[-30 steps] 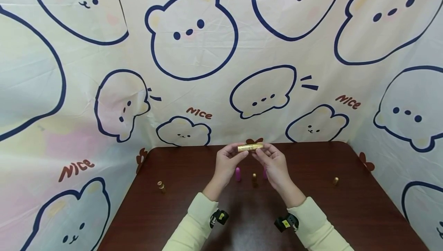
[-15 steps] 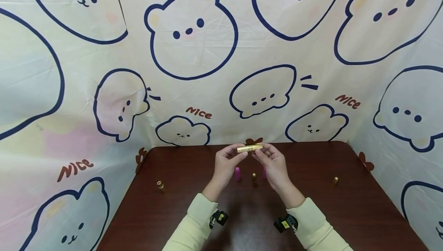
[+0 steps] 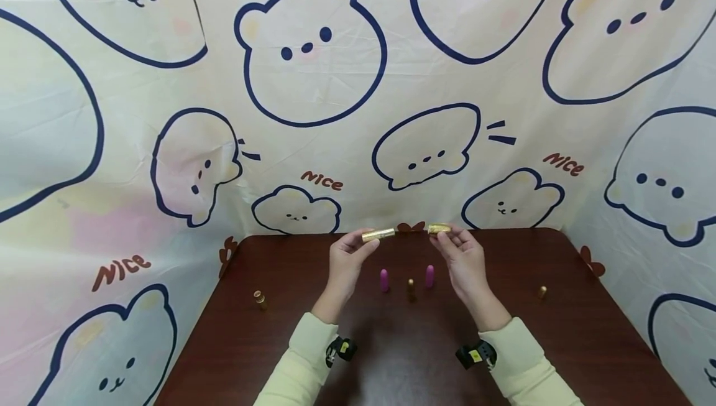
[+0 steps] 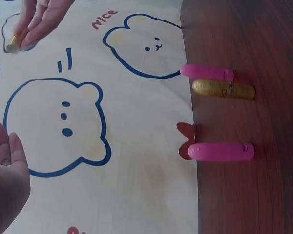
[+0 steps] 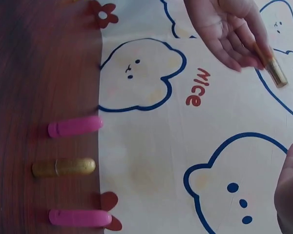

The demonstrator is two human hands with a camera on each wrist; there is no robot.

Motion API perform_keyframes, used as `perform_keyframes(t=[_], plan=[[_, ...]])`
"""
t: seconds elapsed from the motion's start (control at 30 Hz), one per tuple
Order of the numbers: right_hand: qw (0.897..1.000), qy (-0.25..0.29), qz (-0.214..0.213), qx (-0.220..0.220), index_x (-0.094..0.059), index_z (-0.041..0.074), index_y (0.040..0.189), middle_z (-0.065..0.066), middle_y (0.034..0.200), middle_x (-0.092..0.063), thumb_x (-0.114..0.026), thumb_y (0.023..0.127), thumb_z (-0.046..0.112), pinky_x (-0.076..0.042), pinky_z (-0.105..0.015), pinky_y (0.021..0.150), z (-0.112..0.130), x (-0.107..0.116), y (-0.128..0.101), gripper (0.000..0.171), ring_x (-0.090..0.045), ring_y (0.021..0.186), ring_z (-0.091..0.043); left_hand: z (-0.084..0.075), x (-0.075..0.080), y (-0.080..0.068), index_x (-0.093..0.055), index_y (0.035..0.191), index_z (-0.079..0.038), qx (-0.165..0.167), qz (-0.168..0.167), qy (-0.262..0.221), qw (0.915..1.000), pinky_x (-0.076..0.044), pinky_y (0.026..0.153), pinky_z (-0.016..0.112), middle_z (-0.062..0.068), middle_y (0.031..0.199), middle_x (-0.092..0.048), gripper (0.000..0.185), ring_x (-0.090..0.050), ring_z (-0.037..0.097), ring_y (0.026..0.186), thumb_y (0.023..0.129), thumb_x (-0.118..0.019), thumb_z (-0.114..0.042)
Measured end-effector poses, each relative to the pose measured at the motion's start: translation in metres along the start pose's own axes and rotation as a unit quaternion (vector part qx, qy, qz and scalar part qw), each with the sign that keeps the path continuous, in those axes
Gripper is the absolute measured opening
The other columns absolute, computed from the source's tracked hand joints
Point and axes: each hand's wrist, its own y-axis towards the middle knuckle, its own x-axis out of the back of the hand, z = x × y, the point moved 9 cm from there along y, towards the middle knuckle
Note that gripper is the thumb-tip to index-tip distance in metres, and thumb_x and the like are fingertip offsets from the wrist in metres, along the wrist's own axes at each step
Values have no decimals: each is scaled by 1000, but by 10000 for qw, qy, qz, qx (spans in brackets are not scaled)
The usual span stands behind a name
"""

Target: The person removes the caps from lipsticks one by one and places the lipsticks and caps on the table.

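Note:
A gold lipstick tube is pulled into two parts above the far edge of the brown table (image 3: 559, 344). My left hand (image 3: 365, 242) pinches the longer gold part (image 3: 378, 234), which points right; the right wrist view shows the same part (image 5: 276, 72) at that hand's fingertips. My right hand (image 3: 442, 236) pinches the shorter gold part (image 3: 439, 228), seen small (image 4: 12, 44) in the left wrist view. A gap separates the two parts. Below the hands stand two pink lipstick tubes (image 3: 384, 280) (image 3: 429, 276) with a gold one (image 3: 411, 289) between them.
A small gold tube (image 3: 260, 299) stands at the table's left side and another small gold piece (image 3: 542, 292) at its right. A cloth printed with bears (image 3: 313, 51) hangs behind and on both sides of the table.
The hands held one whole gold tube between them. They have now moved apart, left hand leftward and right hand rightward, and the tube is split into two parts.

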Motion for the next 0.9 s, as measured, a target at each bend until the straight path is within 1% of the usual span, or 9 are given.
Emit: perform_keyframes(t=[0.13,0.23,0.37,0.47,0.67,0.8,0.87,0.9], plan=[[9998,-105,52,-150,-50,-5,126,-4,110,-65,-61,95,10,-47,-30,94,1,5,1,36,-64,102,-14,0,6,1,-65,110,12,151,15,20,9999,-51,72,23,0,91,-69,27,-61,12,80,86,-71,3],[9997,-120,58,-197,-48,-6,127,-3,110,-65,-61,95,11,-47,-30,94,0,7,1,39,-64,102,-15,2,9,1,-65,109,11,262,-24,-1,9997,-51,72,23,1,92,-69,26,-61,13,80,85,-71,3],[9998,-59,48,-168,-51,-5,123,-3,110,-65,-62,94,11,-48,-29,92,-1,9,1,35,-64,102,-14,3,12,0,-65,109,10,226,-47,26,9997,-51,72,22,3,92,-69,27,-60,14,80,85,-72,0],[9999,-40,49,-148,-53,-3,121,-4,109,-65,-63,94,11,-47,-30,93,0,11,2,32,-64,102,-14,3,15,-1,-64,109,11,169,-38,22,9998,-51,73,22,4,93,-69,27,-60,14,81,86,-72,-1],[9997,-143,40,-188,-49,-6,126,-3,109,-64,-62,94,10,-47,-31,93,0,17,3,38,-64,102,-13,3,20,-2,-63,108,11,210,-57,-107,9997,-53,80,26,6,96,-69,25,-64,16,86,86,-71,1],[9995,-223,42,-204,-50,-3,124,-3,108,-64,-63,94,11,-48,-28,91,3,23,3,36,-64,101,-13,4,24,-3,-62,108,10,256,-17,-97,9996,-53,84,28,8,99,-69,24,-65,18,90,87,-70,1],[9994,-269,37,-195,-49,-5,126,-3,108,-63,-64,93,12,-48,-27,91,5,27,4,40,-64,101,-12,3,27,-4,-61,109,10,251,-10,-101,9996,-53,85,29,9,100,-69,24,-66,19,91,87,-69,2],[9993,-329,11,-202,-49,-4,126,-3,108,-63,-64,93,12,-47,-28,92,6,29,5,39,-64,101,-12,3,29,-4,-61,109,10,246,-10,-105,9996,-53,85,29,9,100,-69,24,-66,19,90,88,-69,2]])
